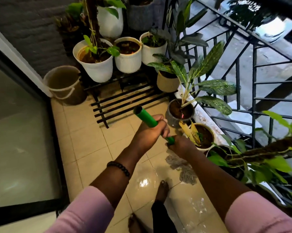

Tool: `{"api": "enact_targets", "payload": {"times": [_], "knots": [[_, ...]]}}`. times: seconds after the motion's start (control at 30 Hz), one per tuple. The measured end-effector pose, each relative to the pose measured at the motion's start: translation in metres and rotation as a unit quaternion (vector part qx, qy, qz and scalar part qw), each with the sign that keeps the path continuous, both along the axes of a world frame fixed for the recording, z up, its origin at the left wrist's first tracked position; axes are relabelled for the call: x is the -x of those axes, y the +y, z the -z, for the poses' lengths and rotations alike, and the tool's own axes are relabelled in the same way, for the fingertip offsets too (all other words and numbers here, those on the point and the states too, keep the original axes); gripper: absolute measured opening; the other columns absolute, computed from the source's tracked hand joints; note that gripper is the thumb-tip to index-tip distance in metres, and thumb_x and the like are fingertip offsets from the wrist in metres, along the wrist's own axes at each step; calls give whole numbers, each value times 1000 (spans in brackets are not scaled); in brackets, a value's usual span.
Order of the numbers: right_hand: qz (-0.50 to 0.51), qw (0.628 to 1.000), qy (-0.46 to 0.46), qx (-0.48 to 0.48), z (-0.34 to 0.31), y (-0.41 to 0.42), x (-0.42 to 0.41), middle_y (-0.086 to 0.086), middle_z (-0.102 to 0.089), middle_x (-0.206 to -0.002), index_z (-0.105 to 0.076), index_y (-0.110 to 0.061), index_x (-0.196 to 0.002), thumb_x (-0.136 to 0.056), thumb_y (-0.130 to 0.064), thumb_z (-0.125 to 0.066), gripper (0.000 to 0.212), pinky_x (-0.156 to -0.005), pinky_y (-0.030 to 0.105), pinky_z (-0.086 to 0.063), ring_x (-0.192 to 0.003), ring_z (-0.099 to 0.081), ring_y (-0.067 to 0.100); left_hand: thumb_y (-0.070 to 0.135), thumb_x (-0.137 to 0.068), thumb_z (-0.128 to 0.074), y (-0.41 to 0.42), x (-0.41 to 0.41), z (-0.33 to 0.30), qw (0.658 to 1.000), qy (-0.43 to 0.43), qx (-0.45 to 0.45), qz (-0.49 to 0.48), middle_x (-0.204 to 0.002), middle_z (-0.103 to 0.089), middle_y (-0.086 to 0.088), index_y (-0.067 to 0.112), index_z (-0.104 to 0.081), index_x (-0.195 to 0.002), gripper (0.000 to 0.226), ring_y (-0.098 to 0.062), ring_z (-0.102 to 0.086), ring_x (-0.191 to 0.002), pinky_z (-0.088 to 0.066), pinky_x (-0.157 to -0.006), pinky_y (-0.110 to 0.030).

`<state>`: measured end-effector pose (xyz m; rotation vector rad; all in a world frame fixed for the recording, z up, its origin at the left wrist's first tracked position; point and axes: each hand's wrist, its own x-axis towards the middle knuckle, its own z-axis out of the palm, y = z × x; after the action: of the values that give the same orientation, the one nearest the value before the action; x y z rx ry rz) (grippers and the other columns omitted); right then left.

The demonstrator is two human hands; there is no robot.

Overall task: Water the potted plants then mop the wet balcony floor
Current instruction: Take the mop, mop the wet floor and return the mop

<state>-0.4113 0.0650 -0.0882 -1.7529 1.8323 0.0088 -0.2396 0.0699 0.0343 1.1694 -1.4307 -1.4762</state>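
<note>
Both hands grip a green mop handle (144,116) that slants from upper left down to the right. My left hand (150,132) holds it near the top end; my right hand (180,146) holds it lower down. The grey string mop head (183,169) lies on the beige tiled floor (91,148) just below my right hand. Water glistens on the tiles (145,182) near my bare feet. White potted plants (98,64) stand on a black rack, and more pots (180,113) line the railing side on the right.
A translucent bucket (64,84) stands in the far left corner by the glass door (15,132). The black slatted rack (125,101) reaches onto the floor ahead. A black metal railing (242,78) closes the right side. Leafy stems (259,155) overhang the floor at right.
</note>
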Motion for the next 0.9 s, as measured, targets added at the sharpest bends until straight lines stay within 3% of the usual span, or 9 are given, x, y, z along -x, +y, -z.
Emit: {"api": "enact_targets", "payload": {"times": [0.17, 0.37, 0.5, 0.63, 0.9], "knots": [[59, 997, -42, 10, 9, 6, -16, 11, -69, -96, -64, -13, -111, -91, -32, -62, 27, -70, 26, -39, -87, -64, 27, 2, -97, -40, 3, -1, 3, 998, 4, -10, -68, -58, -46, -15, 8, -44, -63, 35, -26, -54, -64, -51, -79, -44], [75, 995, -48, 49, 0, 12, -46, 17, -71, -96, -66, -6, -110, -92, -24, -62, 26, -68, 27, -42, -87, -66, 32, 6, -94, -43, 5, -12, -14, 993, 6, -29, -113, -54, -44, -14, 9, -44, -60, 35, -26, -52, -59, -52, -62, -25], [75, 992, -79, 62, -19, 8, -75, 15, -70, -95, -66, -4, -109, -90, -25, -63, 28, -50, 19, -27, -72, -53, 21, 14, -94, -45, -1, -28, -39, 993, -20, -12, -112, -53, -46, -17, 8, -45, -61, 34, -28, -54, -56, -55, -68, -35], [89, 990, -96, 58, -29, 17, -100, 4, -59, -81, -66, -5, -109, -90, -33, -63, 34, -48, 18, -27, -66, -50, 17, 15, -93, -48, 5, -43, -54, 993, -25, -8, -117, -48, -44, -13, 12, -43, -59, 34, -28, -52, -53, -52, -60, -32], [-15, 998, -61, -7, -20, 50, -129, 10, -69, -102, -64, -9, -115, -91, -37, -60, 37, -67, 26, -44, -83, -64, 22, 13, -95, -43, 37, -95, -34, 988, -12, -36, -147, -49, -48, -11, 13, -44, -55, 41, -28, -59, -54, -56, -65, -34]]}}
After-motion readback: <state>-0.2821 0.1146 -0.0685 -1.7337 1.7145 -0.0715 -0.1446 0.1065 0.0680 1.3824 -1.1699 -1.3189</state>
